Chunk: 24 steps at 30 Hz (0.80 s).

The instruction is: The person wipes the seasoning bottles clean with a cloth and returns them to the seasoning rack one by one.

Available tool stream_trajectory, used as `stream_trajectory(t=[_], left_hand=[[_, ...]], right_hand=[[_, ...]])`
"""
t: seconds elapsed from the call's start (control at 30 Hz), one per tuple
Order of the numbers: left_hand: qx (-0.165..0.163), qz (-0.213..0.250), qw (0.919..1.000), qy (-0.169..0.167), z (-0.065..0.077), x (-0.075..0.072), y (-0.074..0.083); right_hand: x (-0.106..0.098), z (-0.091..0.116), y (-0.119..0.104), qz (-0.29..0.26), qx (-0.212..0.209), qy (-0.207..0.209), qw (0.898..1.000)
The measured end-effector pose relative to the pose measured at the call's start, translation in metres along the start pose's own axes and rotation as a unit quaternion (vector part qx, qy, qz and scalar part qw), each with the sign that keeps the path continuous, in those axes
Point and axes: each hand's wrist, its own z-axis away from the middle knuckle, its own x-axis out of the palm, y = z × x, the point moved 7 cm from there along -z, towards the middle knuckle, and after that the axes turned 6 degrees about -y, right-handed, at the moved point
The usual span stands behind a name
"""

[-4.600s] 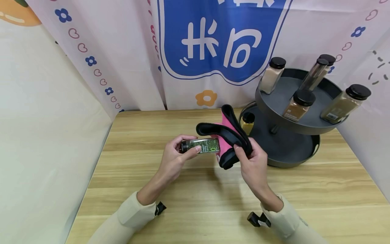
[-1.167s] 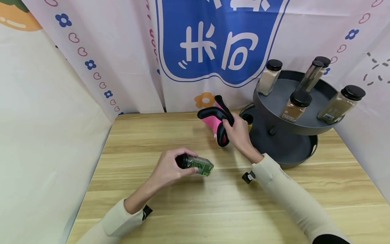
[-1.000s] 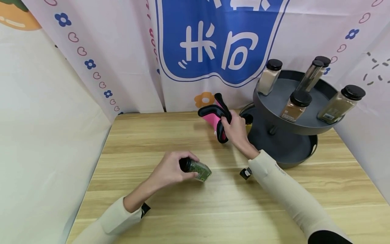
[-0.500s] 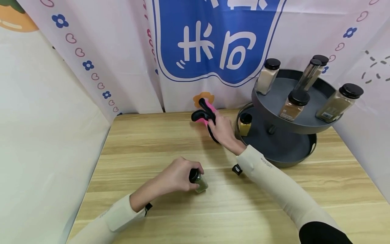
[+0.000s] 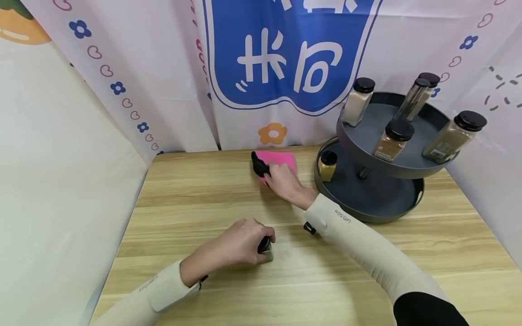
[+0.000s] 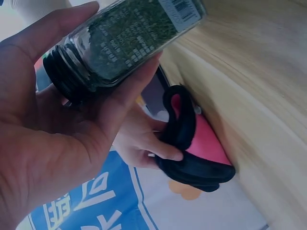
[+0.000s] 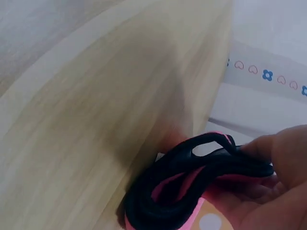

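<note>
My left hand (image 5: 244,240) grips a glass spice jar (image 5: 267,256) of dried green herbs by its black lid and upper sides. The jar stands nearly upright at the tabletop, mostly covered by the hand in the head view; its label and herbs (image 6: 134,40) show in the left wrist view. Farther back, my right hand (image 5: 283,181) pinches the black edging of a folded pink fabric piece (image 5: 281,157), low over the table's rear part. In the right wrist view its thick black trim (image 7: 163,201) is looped over on itself, between thumb and fingers.
A dark grey two-tier round stand (image 5: 373,199) occupies the right. Several black-lidded jars are on its upper tier, including a brown spice jar (image 5: 390,145); a yellow spice jar (image 5: 327,166) sits on the lower tier. A printed curtain (image 5: 171,90) hangs behind the wooden table (image 5: 175,194).
From meeting at the middle, my hands have parted. The left lowered the herb jar toward the front and tilted it upright. The right carried the pink fabric back and left, then lowered it.
</note>
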Motion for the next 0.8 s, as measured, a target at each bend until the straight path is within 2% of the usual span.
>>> stream_trajectory(t=[0.2, 0.37, 0.63, 0.8], left_hand=[[0.003, -0.019, 0.9998, -0.008, 0.0, 0.001, 0.004], [0.0, -0.027, 0.9996, -0.009, 0.0, 0.001, 0.008], [-0.018, -0.041, 0.999, -0.006, 0.002, 0.002, 0.01], [-0.031, -0.027, 0.9992, -0.002, 0.003, 0.004, 0.007]], right_hand=[[0.013, 0.004, -0.005, 0.015, -0.002, -0.062, 0.998], [0.023, 0.007, -0.009, 0.052, -0.017, -0.115, 0.992], [0.028, 0.012, -0.011, 0.092, -0.024, -0.141, 0.985], [0.028, 0.015, -0.008, 0.089, -0.025, -0.141, 0.986]])
